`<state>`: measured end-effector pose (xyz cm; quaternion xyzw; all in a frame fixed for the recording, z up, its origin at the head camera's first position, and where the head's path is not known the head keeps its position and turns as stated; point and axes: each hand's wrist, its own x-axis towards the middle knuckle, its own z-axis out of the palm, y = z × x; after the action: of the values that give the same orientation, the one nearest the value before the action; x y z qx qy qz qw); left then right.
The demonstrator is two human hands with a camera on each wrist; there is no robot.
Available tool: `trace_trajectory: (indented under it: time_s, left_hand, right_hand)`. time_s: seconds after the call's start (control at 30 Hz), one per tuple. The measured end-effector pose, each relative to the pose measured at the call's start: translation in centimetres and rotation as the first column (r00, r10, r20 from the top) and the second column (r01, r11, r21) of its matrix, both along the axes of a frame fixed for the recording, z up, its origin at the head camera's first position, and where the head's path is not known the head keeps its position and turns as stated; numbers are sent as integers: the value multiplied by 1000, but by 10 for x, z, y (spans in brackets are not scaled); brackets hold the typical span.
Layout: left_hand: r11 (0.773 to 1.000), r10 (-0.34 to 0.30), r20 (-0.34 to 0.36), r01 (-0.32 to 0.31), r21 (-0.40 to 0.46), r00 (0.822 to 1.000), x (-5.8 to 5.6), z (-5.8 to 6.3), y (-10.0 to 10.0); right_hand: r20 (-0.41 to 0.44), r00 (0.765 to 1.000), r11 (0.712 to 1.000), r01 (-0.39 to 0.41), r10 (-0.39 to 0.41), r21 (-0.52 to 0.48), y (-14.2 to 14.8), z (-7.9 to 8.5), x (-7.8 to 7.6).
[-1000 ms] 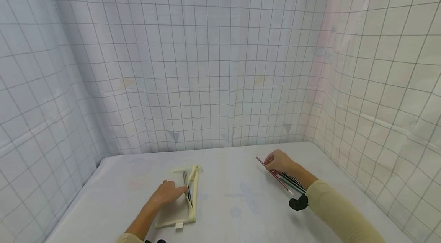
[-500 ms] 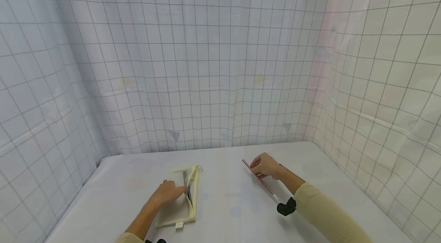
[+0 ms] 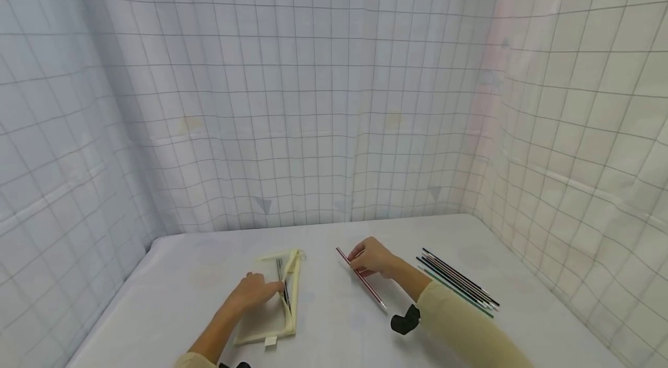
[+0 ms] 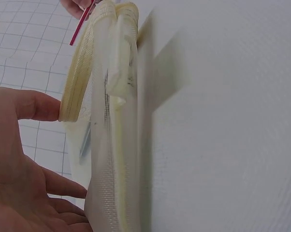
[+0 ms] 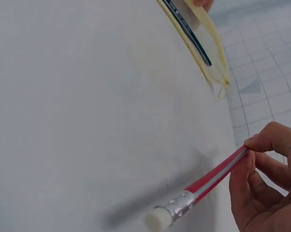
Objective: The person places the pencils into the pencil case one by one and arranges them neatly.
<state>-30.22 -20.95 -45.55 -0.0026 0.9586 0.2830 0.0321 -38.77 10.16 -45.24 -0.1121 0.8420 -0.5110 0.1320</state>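
Note:
My right hand (image 3: 373, 258) pinches a red pencil (image 3: 363, 284) between thumb and fingers above the table; in the right wrist view its metal ferrule and white eraser (image 5: 158, 220) point toward the camera. My left hand (image 3: 256, 291) is at the pale yellow mesh zipper pouch (image 3: 266, 336) lying on the left. In the left wrist view, the thumb touches the raised zipper edge (image 4: 77, 89) while spread fingers rest against the pouch lower down, its mouth gaping between them. Dark pencils (image 3: 286, 290) lie inside; one dark pencil (image 5: 189, 34) shows clearly in the right wrist view.
Several dark and green pencils (image 3: 456, 281) lie in a loose bundle on the right of the white-covered table (image 3: 334, 333). Gridded white curtains (image 3: 313, 95) hang behind and on both sides. A black band (image 3: 405, 320) is by the right wrist.
My right hand has carried the red pencil leftward from the bundle toward the middle of the table, uncovering the other pencils. My left hand and the pouch have stayed in place.

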Motion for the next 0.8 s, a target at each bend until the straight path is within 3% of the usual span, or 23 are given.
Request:
trace_trajectory:
  time_s: [0.5,0.8]
  left_hand:
    - [1000,-9,-6,9,5,1000,-3,-1,4]
    - [1000,-23,-30,23,9,999,-5,3,8]
  right_hand:
    - [10,1000,1000,-15,15,-12,-73,-9,12]
    - [1,999,998,52,-52,27,-105,-7,8]
